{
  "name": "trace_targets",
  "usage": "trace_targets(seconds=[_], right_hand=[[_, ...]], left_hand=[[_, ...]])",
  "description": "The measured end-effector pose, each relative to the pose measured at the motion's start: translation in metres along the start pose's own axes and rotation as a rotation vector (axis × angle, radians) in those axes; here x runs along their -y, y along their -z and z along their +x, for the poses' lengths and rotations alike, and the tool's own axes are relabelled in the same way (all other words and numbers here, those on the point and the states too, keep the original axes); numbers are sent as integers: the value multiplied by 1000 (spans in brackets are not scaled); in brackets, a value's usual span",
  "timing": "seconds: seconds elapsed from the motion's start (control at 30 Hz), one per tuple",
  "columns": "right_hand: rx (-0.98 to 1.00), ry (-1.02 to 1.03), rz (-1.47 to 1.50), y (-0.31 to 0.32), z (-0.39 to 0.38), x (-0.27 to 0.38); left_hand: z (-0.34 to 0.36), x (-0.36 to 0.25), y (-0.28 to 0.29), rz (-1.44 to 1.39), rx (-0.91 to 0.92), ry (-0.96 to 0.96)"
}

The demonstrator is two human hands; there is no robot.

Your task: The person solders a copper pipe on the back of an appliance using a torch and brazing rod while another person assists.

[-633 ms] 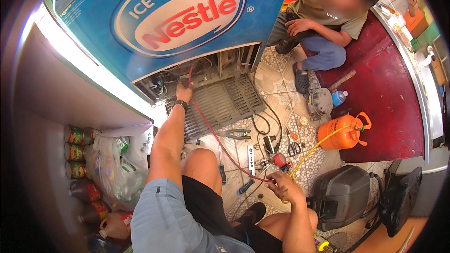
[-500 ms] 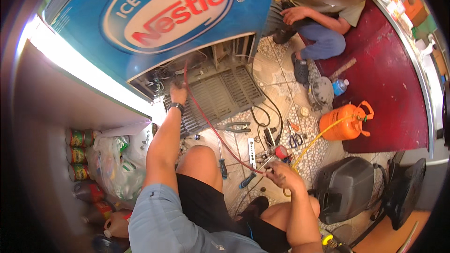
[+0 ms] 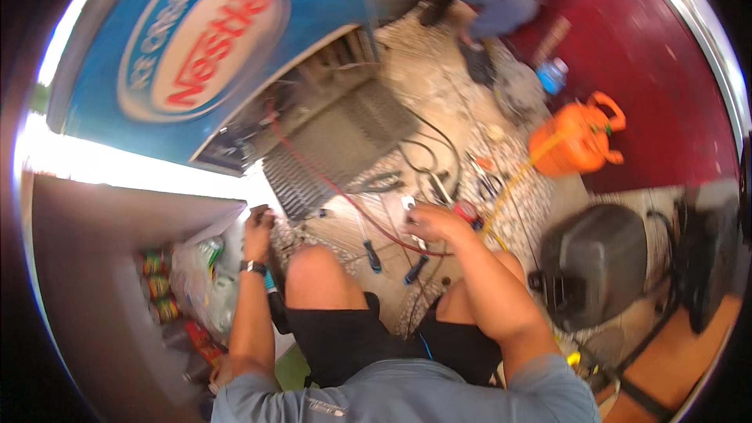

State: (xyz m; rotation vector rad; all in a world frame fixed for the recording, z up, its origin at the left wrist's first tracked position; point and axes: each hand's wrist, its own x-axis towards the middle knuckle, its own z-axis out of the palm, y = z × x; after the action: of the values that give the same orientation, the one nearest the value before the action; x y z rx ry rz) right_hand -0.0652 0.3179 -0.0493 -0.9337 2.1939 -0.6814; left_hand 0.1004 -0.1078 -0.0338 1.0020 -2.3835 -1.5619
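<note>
Thin red hose [image 3: 337, 189] just left of right hand [image 3: 432, 223]; left hand [image 3: 258, 235] farther left; fingers curled, grip impossible to tell. Blue freezer [image 3: 323, 12]: red-lettered oval logo [image 3: 205, 37].

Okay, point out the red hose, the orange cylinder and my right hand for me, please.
Red hose [image 3: 345, 197]: head view, on the middle of its length.
Orange cylinder [image 3: 574, 158]: head view, on the side of its body.
Right hand [image 3: 433, 223]: head view, on its back.

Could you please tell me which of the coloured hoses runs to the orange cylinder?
The yellow hose: it meets the orange cylinder, whereas the red hose crosses the grille and curves past the right hand.
</note>
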Motion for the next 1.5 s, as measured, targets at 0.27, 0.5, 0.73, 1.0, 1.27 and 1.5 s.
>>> trace_targets(seconds=[0.27,0.5,0.73,1.0,1.27,1.5], right_hand=[[175,-15,-8,9,36,33],[136,-51,13,-4,60,35],[98,-33,-7,-35,93,10],[198,-136,-73,-13,74,-34],[349,-69,-88,-37,87,-1],[454,-19,-146,-51,110,-1]], left_hand=[[-38,-135,-4,438,269,-243],[-75,-193,-1,492,389,-210],[-29,-125,-12,338,482,3],[-36,30,-69,172,380,126],[-79,134,-70,-17,-270,175],[-96,139,-90,-81,-267,239]])
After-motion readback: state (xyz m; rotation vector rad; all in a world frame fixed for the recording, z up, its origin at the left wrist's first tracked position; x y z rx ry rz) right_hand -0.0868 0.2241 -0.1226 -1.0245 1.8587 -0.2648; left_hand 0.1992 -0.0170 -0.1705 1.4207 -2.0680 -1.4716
